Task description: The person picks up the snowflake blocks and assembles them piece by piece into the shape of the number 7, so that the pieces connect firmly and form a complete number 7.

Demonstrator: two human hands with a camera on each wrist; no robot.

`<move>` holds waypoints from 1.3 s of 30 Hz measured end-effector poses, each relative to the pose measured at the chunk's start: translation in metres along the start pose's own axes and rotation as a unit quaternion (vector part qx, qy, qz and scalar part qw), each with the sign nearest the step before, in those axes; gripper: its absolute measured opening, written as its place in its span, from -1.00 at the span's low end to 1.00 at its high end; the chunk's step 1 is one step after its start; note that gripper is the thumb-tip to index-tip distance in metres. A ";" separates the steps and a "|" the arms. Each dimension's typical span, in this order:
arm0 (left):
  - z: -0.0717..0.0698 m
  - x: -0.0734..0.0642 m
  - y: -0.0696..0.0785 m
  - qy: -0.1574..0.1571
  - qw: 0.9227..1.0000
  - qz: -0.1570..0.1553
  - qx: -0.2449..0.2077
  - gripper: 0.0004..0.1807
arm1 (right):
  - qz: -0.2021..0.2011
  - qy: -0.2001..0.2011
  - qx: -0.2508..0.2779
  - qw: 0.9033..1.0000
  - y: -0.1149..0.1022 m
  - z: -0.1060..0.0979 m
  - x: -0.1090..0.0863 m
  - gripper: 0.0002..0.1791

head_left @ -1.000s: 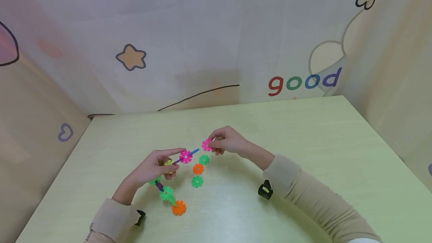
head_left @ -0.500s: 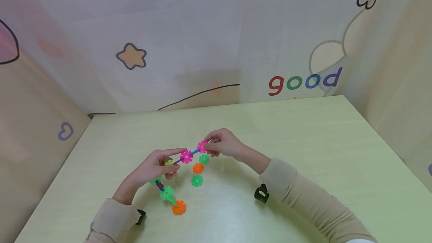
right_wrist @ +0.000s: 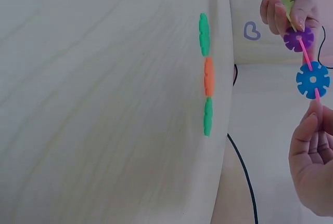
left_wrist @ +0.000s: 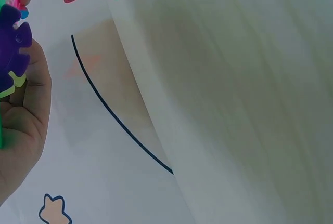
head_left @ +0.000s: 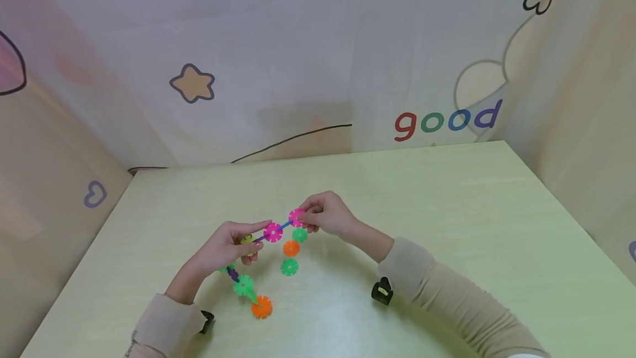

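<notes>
My left hand (head_left: 223,247) holds a chain of slotted plastic snowflake discs by its yellow disc (head_left: 247,242), the index finger stretched to a pink disc (head_left: 273,232). From that hand the chain hangs down through a dark purple disc (head_left: 232,274) and a green disc (head_left: 243,285) to an orange disc (head_left: 261,307). A pink snowflake disc (head_left: 295,217) is pinched between the thumb and fingers of my right hand (head_left: 328,215). In the right wrist view this pink disc meets the edge of the blue disc (right_wrist: 304,81) at the chain's end. A purple disc (right_wrist: 291,39) sits further along.
Three loose discs lie in a row on the pale table (head_left: 422,198): a green disc (head_left: 300,235), an orange disc (head_left: 291,248) and another green disc (head_left: 290,267). Behind the table hangs a printed curtain (head_left: 308,43).
My right hand has moved left and slightly down, bringing its pink disc from apart to against the blue disc. The left hand has stayed nearly still with the chain.
</notes>
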State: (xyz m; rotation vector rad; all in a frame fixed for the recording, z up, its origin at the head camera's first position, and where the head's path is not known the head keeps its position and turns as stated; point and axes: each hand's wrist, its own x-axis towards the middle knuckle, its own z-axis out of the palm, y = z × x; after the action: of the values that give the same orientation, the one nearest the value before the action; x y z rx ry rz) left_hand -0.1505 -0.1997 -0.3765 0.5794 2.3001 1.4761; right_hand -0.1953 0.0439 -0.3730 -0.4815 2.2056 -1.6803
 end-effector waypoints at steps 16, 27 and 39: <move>-0.001 0.001 -0.002 0.001 1.000 0.019 -0.005 -0.52 | -0.014 0.019 -0.022 0.999 -0.026 0.005 -0.017 -0.88; -0.002 0.002 -0.003 -0.007 1.000 0.019 -0.018 -0.51 | -0.020 0.017 -0.027 0.999 -0.032 0.006 -0.023 -0.88; -0.005 0.003 -0.004 -0.013 0.997 0.020 0.080 -0.46 | 0.005 -0.026 0.018 0.999 0.005 -0.001 -0.005 -0.81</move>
State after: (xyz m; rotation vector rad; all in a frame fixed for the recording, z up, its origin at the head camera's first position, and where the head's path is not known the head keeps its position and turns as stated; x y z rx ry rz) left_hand -0.1560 -0.2038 -0.3780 0.6887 2.4148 1.3017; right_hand -0.1917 0.0485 -0.3776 -0.4986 2.1341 -1.6791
